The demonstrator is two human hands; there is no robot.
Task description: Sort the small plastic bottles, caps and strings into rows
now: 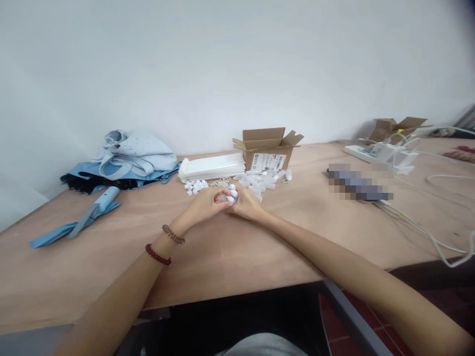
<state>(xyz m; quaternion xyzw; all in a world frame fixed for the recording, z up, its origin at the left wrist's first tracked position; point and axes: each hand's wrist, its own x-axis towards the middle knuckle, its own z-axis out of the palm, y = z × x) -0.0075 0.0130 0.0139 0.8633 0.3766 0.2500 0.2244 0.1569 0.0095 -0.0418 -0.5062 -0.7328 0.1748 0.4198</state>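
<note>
My left hand [205,202] and my right hand [245,203] meet on the wooden table [222,252], fingers closed together around a small white plastic piece [230,195]. White caps cover some fingertips. Two bead bracelets sit on my left wrist. Just beyond the hands lie small white plastic parts [196,186] on the left and several white tubes [260,180] on the right. A stack of flat white bags [212,167] lies behind them, beside an open cardboard box [267,147].
A blue folded umbrella with its sleeve [89,213] and a pale blue bag [133,154] lie at the left. At the right are a white power strip with cables [374,152], another open box [397,127] and a blurred dark object [358,184]. The wall stands behind.
</note>
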